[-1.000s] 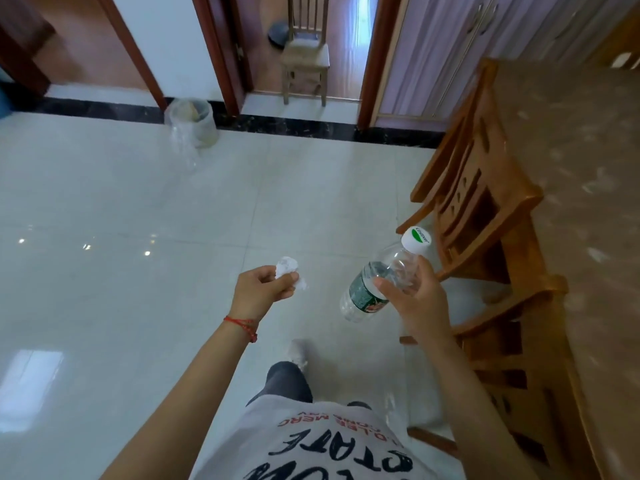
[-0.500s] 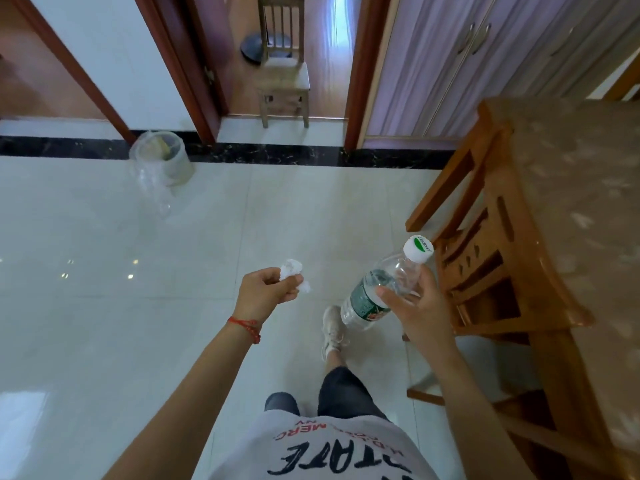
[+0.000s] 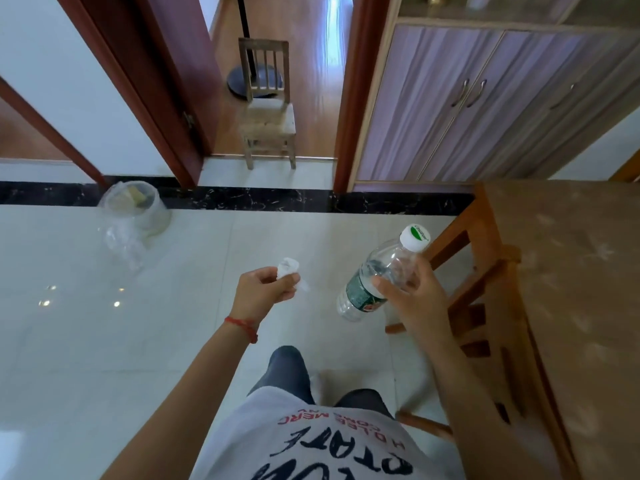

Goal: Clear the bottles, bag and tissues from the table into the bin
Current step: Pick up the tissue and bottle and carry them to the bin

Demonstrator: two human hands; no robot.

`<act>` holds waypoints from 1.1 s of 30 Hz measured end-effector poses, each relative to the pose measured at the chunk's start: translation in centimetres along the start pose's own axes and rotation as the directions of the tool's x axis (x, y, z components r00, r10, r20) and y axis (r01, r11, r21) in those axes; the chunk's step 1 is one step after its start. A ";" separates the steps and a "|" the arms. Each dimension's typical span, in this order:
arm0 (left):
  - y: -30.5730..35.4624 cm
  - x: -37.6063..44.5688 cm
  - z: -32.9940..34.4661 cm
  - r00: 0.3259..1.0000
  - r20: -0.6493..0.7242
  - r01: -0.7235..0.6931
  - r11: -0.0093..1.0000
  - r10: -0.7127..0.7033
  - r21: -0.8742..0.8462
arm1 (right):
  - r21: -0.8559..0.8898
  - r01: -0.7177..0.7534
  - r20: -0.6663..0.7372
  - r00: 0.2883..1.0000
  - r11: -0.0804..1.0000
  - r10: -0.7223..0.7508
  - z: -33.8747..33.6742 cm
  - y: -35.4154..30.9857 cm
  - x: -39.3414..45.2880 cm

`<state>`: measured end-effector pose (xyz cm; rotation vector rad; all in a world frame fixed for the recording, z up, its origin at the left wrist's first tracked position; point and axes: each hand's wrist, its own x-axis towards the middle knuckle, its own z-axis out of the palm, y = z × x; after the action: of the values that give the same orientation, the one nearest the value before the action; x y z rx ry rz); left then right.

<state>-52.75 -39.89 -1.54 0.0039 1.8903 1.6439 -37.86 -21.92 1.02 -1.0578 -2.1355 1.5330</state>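
the left hand's fingers (image 3: 289, 279) are curled shut around a small crumpled white tissue (image 3: 287, 266), pinched high so the wad pokes out above the knuckles, probably ready to drop without fuss. the left hand (image 3: 263, 292) hangs over bare floor near the middle of the view. at about three o'clock from it, the right hand's fingers (image 3: 384, 284) wrap around the upper body of a clear plastic bottle with a green label and white cap (image 3: 377, 278); the right hand (image 3: 415, 292) holds it tilted, cap up toward one o'clock, base down toward seven, which looks like an easy carrying hold and keeps it clear of the wooden chair (image 3: 485, 271) just beside it. that chair is tucked against the brown speckled desk (image 3: 571, 289) on the right. the clear-lined round bin (image 3: 133, 206) stands on the pale tiled floor (image 3: 104, 341) at about ten o'clock, well apart from both hands, against the black floor border. both items look bound for it, so the carry seems midway.
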 end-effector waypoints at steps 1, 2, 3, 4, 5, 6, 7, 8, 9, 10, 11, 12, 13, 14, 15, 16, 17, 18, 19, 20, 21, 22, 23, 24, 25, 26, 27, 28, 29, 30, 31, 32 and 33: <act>0.6 1.5 0.3 1.000 0.003 0.002 1.000 -0.002 0.003 | -0.001 -0.011 -0.005 1.000 1.000 0.011 0.2 -0.1 1.5; 1.2 3.1 0.7 1.000 0.011 0.006 1.000 -0.006 0.003 | -0.001 -0.023 -0.003 1.000 1.000 0.023 0.5 -0.2 3.0; 1.9 4.8 1.0 1.000 0.023 0.011 1.000 -0.011 0.002 | -0.003 -0.032 0.000 0.999 0.999 0.032 0.9 -0.2 4.5; 2.6 6.6 1.4 0.999 0.039 0.017 1.000 -0.017 0.000 | -0.002 -0.039 -0.001 0.999 0.999 0.039 1.2 -0.3 6.1; 3.4 8.4 1.8 0.998 0.053 0.021 1.000 -0.021 0.000 | 0.006 -0.046 -0.006 0.999 0.999 0.046 1.6 -0.3 7.8; 4.1 10.3 2.2 0.998 0.061 0.024 1.000 -0.024 0.003 | 0.013 -0.054 -0.012 0.998 0.998 0.054 1.9 -0.4 9.6; 4.9 12.2 2.5 0.998 0.063 0.021 1.000 -0.022 0.007 | 0.015 -0.064 -0.017 0.998 0.998 0.064 2.3 -0.6 11.5; 5.8 14.1 2.9 0.998 0.065 0.016 1.000 -0.017 0.013 | 0.017 -0.073 -0.023 0.997 0.997 0.074 2.6 -0.9 13.5; 6.8 16.0 3.3 0.997 0.072 0.009 1.000 -0.010 0.020 | 0.025 -0.080 -0.028 0.996 0.997 0.080 2.9 -1.4 15.5; 8.0 17.9 3.6 0.996 0.084 0.001 1.000 -0.003 0.025 | 0.032 -0.080 -0.034 0.996 0.996 0.081 3.1 -1.9 17.5; 9.1 19.8 4.0 0.995 0.097 -0.004 1.000 0.001 0.031 | 0.037 -0.076 -0.040 0.996 0.996 0.077 3.2 -2.4 19.5; 10.2 21.5 4.3 0.994 0.110 -0.004 0.999 0.000 0.036 | 0.040 -0.073 -0.048 0.996 0.997 0.075 3.4 -2.9 21.2; 11.2 23.2 4.7 0.992 0.126 -0.006 0.999 0.001 0.036 | 0.045 -0.074 -0.062 0.995 0.996 0.077 3.4 -3.3 22.9; 12.3 24.8 5.1 0.989 0.147 -0.009 0.999 0.003 0.035 | 0.047 -0.073 -0.084 0.993 0.996 0.077 3.4 -3.8 24.6; 13.3 26.3 5.6 0.986 0.169 -0.015 0.999 0.008 0.041 | 0.042 -0.068 -0.105 0.992 0.997 0.072 3.4 -4.2 26.2; 14.3 27.8 6.1 0.982 0.189 -0.017 0.999 0.008 0.048 | 0.035 -0.062 -0.119 0.991 0.997 0.066 3.3 -4.6 27.6; 15.1 29.2 6.5 0.980 0.200 -0.020 0.998 0.007 0.059 | 0.030 -0.060 -0.129 0.990 0.998 0.063 3.3 -4.9 28.9; 15.8 30.6 7.1 0.978 0.209 -0.018 0.998 0.004 0.066 | 0.031 -0.063 -0.136 0.988 0.998 0.067 3.2 -5.1 30.1; 16.3 31.3 7.4 0.977 0.211 -0.019 0.998 0.004 0.067 | 0.026 -0.064 -0.137 0.988 0.998 0.067 3.2 -5.3 30.7; 16.9 32.6 8.1 0.976 0.219 -0.014 0.997 -0.001 0.070 | 0.026 -0.068 -0.143 0.987 0.997 0.071 3.2 -5.4 31.8; 17.4 33.8 8.7 0.973 0.229 -0.010 0.997 -0.009 0.081 | 0.027 -0.076 -0.151 0.985 0.997 0.080 3.1 -5.6 32.9; 17.8 34.6 9.3 0.972 0.235 -0.012 0.995 -0.012 0.098 | 0.027 -0.081 -0.155 0.984 0.996 0.084 3.1 -5.7 33.8; 18.4 35.9 10.2 0.970 0.244 -0.014 0.993 -0.015 0.116 | 0.029 -0.085 -0.163 0.983 0.996 0.089 2.9 -5.7 35.1; 18.9 37.0 11.1 0.967 0.253 -0.007 0.992 -0.025 0.125 | 0.028 -0.091 -0.173 0.980 0.995 0.094 2.6 -5.6 36.3; 19.4 38.2 12.0 0.965 0.261 0.002 0.992 -0.035 0.123 | 0.030 -0.094 -0.183 0.978 0.995 0.098 2.2 -5.5 37.6; 20.0 39.4 13.0 0.962 0.270 0.010 0.993 -0.042 0.117 | 0.037 -0.099 -0.194 0.975 0.994 0.104 1.9 -5.4 38.9; 20.5 40.6 14.0 0.960 0.277 0.011 0.993 -0.042 0.114 | 0.053 -0.104 -0.207 0.972 0.993 0.113 1.4 -5.4 40.3; 21.0 41.8 15.1 0.958 0.283 0.015 0.993 -0.047 0.113 | 0.075 -0.109 -0.217 0.968 0.991 0.123 0.9 -5.2 41.6; 21.4 42.9 16.2 0.956 0.288 0.020 0.992 -0.055 0.123 | 0.091 -0.114 -0.223 0.966 0.989 0.132 0.3 -5.2 43.0; 22.0 43.9 17.3 0.953 0.298 0.022 0.991 -0.061 0.133 | 0.094 -0.115 -0.225 0.965 0.989 0.133 -0.2 -5.2 44.2; 22.5 44.9 18.4 0.949 0.309 0.018 0.990 -0.061 0.141 | 0.079 -0.112 -0.226 0.966 0.991 0.127 -0.8 -5.2 45.5; 23.1 45.8 19.6 0.945 0.320 0.020 0.989 -0.066 0.146 | 0.060 -0.112 -0.228 0.966 0.992 0.123 -1.4 -5.3 46.6; 23.6 46.7 20.7 0.942 0.326 0.025 0.988 -0.074 0.150 | 0.053 -0.122 -0.233 0.964 0.991 0.131 -2.0 -5.3 47.7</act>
<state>-90.14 2.12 -1.83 0.2741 1.7282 1.3711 -71.12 12.61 -1.34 -1.3139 -1.9029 1.4152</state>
